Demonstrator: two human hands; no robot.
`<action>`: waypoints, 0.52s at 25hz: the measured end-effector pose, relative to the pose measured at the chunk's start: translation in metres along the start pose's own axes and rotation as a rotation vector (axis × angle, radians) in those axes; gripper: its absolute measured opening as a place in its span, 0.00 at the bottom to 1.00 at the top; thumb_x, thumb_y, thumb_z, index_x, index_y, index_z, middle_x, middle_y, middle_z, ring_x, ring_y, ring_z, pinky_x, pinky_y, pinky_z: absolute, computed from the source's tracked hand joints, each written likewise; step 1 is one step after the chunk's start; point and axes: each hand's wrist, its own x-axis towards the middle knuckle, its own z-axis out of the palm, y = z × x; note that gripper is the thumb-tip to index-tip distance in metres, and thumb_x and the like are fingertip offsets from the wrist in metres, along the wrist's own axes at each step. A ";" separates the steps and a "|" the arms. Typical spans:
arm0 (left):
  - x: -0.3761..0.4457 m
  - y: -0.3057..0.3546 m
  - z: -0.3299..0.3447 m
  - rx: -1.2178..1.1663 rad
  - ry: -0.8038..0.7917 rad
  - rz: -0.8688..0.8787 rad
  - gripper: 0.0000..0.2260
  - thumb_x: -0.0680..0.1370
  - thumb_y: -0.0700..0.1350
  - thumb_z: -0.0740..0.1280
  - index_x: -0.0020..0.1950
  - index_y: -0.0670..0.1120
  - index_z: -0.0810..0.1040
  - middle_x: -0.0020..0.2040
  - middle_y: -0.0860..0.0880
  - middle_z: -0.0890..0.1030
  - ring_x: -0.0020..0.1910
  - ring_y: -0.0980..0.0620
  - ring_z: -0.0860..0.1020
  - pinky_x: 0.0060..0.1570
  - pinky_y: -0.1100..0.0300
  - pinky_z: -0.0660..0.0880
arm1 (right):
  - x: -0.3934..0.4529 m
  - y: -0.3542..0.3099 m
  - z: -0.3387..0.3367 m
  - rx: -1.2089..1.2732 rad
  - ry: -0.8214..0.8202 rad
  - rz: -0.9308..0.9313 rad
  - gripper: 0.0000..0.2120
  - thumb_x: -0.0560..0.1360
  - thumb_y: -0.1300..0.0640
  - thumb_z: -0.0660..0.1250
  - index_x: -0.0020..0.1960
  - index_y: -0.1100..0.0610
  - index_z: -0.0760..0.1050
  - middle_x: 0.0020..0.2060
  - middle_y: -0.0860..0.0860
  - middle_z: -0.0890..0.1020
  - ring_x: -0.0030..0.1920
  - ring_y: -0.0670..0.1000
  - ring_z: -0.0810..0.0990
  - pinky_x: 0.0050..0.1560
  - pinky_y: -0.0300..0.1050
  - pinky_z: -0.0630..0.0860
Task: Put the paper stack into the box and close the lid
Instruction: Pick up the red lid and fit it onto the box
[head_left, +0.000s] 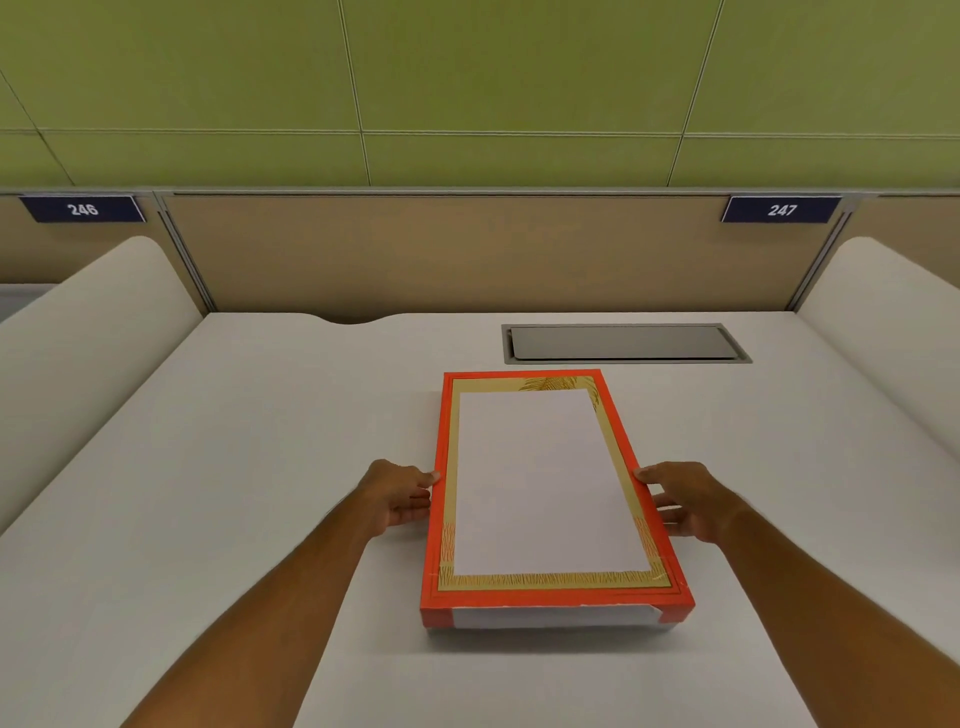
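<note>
A flat box with a red-rimmed lid (524, 598) lies in the middle of the white desk (234, 467), long side pointing away from me. A gold patterned border frames its top face. A white paper sheet or stack (543, 483) fills that frame; I cannot tell whether it rests on the lid or inside it. A grey base (545, 635) shows under the front edge. My left hand (400, 499) presses the box's left long side, thumb on the top rim. My right hand (680, 501) holds the right long side the same way.
A grey metal cable hatch (623, 343) is set into the desk just behind the box. Cream side dividers rise at the left (93, 322) and right (883, 312). A tan back panel (467, 249) with number plates 246 and 247 closes the far edge.
</note>
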 end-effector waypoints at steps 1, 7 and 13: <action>0.001 0.002 0.001 0.020 0.039 0.021 0.11 0.73 0.40 0.73 0.51 0.34 0.80 0.46 0.38 0.85 0.44 0.42 0.85 0.48 0.47 0.82 | 0.002 -0.003 -0.001 -0.014 0.009 -0.008 0.14 0.78 0.54 0.67 0.59 0.61 0.75 0.49 0.62 0.82 0.45 0.63 0.83 0.41 0.55 0.83; 0.009 0.013 0.004 0.118 0.150 0.086 0.07 0.71 0.36 0.75 0.46 0.35 0.82 0.43 0.39 0.85 0.40 0.44 0.85 0.45 0.50 0.83 | 0.013 -0.019 0.002 -0.121 0.139 -0.111 0.11 0.75 0.61 0.71 0.52 0.68 0.79 0.51 0.62 0.84 0.49 0.62 0.85 0.54 0.57 0.82; 0.014 0.017 0.011 0.176 0.196 0.052 0.08 0.69 0.36 0.76 0.45 0.34 0.82 0.41 0.39 0.85 0.34 0.46 0.85 0.35 0.55 0.83 | 0.018 -0.023 -0.001 -0.084 0.114 -0.067 0.11 0.73 0.65 0.72 0.54 0.70 0.78 0.52 0.64 0.83 0.48 0.62 0.85 0.53 0.56 0.82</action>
